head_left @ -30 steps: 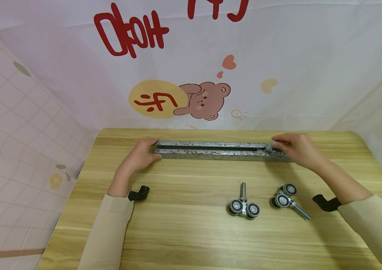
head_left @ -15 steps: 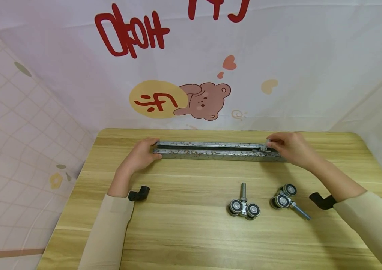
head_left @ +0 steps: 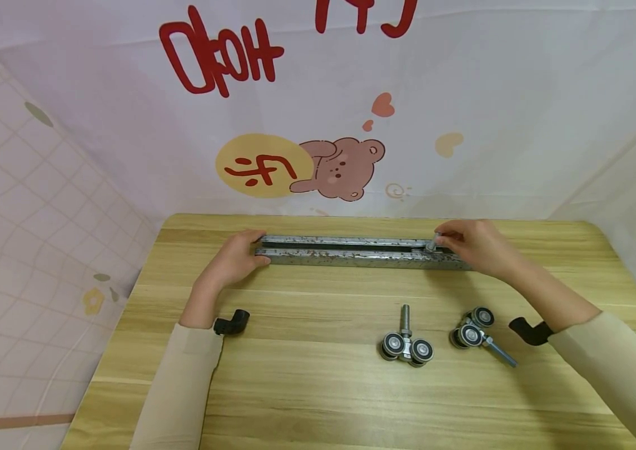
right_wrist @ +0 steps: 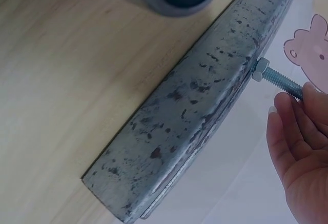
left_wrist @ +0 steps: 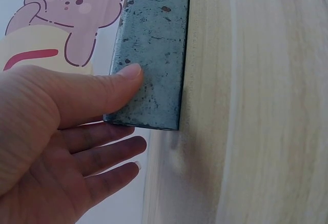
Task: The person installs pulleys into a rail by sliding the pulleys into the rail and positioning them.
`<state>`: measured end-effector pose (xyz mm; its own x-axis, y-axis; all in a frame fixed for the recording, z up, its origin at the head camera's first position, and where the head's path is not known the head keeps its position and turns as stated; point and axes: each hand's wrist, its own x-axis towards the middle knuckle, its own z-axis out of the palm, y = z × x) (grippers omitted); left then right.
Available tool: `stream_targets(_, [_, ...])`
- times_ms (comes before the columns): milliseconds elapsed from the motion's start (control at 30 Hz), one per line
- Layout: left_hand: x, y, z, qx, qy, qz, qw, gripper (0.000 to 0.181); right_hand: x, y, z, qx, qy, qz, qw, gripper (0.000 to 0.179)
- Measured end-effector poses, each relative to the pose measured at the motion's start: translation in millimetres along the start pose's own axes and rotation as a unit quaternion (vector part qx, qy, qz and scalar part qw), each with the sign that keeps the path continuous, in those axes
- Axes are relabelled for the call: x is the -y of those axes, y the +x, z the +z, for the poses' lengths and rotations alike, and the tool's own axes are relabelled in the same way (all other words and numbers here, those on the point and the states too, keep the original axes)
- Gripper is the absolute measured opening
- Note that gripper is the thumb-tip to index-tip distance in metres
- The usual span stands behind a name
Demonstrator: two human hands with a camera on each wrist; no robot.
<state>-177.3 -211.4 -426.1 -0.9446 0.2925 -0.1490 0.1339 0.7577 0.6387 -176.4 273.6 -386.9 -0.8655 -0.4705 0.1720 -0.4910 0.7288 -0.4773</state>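
Note:
A worn, speckled metal track [head_left: 340,256] lies across the back of the table, its slot facing up. At its left end my left hand [head_left: 232,257] grips it, thumb [left_wrist: 115,88] on the near wall and index finger at the far wall. The other fingers of that hand extend past the end. My right hand [head_left: 478,249] pinches the threaded bolt [right_wrist: 282,82] of a roller trolley between thumb and fingertips. That bolt stands up out of the slot toward the right end, a hex nut [right_wrist: 260,70] at its base. The trolley's wheels are hidden inside the track.
Two more roller trolleys lie in front of the track: one [head_left: 406,345] with its bolt pointing away, another [head_left: 471,331] with its bolt toward the front right. A printed backdrop [head_left: 492,156] rises behind the table. Black camera mounts [head_left: 232,322] sit at both wrists.
My right hand has moved left along the track, and the pinched bolt has slid with it in the slot. The left hand, the track and the two loose trolleys have stayed put.

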Motion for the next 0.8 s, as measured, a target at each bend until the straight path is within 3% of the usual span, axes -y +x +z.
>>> stream_targets(800, [-1.1,0.8,-0.8,0.002,0.006,-0.004,1.0,0.067,19.5,20.5,6.2,0.049,0.007,-0.003,0.9988,0.021])
